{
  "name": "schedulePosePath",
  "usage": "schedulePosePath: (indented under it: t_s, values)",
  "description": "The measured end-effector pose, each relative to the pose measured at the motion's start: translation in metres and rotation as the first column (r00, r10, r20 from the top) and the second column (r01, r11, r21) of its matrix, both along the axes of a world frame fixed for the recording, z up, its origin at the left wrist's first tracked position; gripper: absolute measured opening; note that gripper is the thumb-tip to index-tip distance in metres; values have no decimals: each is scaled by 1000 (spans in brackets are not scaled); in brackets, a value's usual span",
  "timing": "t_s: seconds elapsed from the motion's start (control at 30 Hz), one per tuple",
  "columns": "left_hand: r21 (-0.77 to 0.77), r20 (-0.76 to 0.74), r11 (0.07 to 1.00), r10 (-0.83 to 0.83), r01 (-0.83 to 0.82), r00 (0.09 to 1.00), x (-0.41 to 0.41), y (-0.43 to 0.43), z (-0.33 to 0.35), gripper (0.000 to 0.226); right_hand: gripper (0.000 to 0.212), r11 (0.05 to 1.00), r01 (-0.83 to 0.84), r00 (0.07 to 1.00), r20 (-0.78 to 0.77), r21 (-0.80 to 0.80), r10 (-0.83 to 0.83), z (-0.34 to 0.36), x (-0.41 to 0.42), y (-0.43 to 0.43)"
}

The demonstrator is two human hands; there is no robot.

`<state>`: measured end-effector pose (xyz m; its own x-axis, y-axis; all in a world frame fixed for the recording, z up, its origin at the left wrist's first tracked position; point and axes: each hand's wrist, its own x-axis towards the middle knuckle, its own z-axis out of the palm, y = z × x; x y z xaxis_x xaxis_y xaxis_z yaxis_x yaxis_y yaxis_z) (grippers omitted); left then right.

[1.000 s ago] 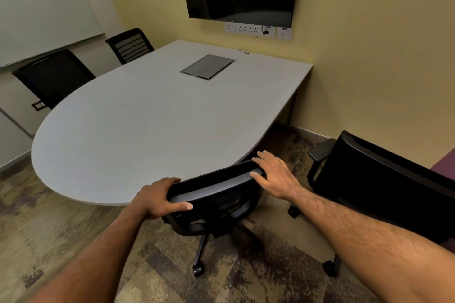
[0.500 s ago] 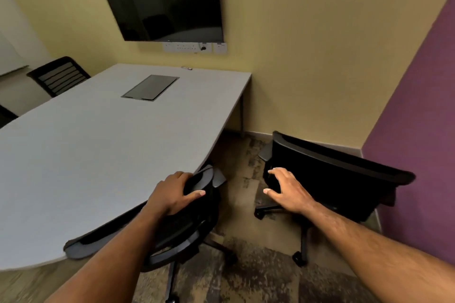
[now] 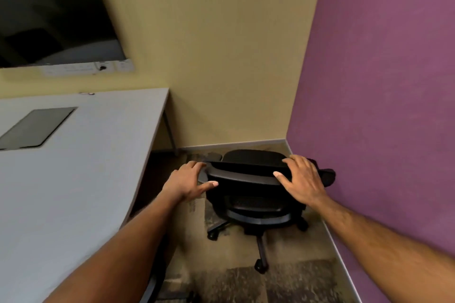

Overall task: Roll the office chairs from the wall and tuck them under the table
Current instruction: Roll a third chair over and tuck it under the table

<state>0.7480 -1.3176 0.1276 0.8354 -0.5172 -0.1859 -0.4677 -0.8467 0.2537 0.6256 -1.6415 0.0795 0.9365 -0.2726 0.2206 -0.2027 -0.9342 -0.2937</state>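
A black office chair (image 3: 248, 202) on castors stands in the corner between the yellow wall and the purple wall, its back towards me. My left hand (image 3: 188, 183) grips the left end of its backrest top. My right hand (image 3: 301, 179) grips the right end of the same rail. The grey table (image 3: 73, 179) fills the left side, its curved edge just left of my left arm. A sliver of another black chair (image 3: 154, 285) shows under the table edge at the bottom, mostly hidden by my left forearm.
A dark wall screen (image 3: 49, 12) hangs above a socket strip (image 3: 91, 67) on the yellow wall. A dark flap (image 3: 37, 126) is set into the tabletop. A table leg (image 3: 170, 133) stands near the corner. Patterned carpet (image 3: 283, 278) lies between table and purple wall.
My left hand let go of the first chair, now under the table. Both hands moved right onto the backrest of the second chair in the corner, and my view turned right.
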Motion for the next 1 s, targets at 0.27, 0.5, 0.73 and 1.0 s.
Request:
schedulePosePath:
  t_s: [0.27,0.5,0.73,1.0]
  values:
    - [56,-61,990,-127,130,990,72,-65,-22,114,72,982,159,964,-198,-104,-177,-22,12,-40]
    - [100,-322,987,-85,123,943,95,-104,-38,122,55,987,112,972,-194,-115,-133,-18,10,-65]
    - [105,-441,971,-149,216,885,88,-122,-34,119,60,991,54,997,-46,-120,-60,-22,19,-96]
    - [155,-404,975,-88,163,910,83,-121,-24,107,64,994,-13,999,-42,-108,8,-22,45,-107]
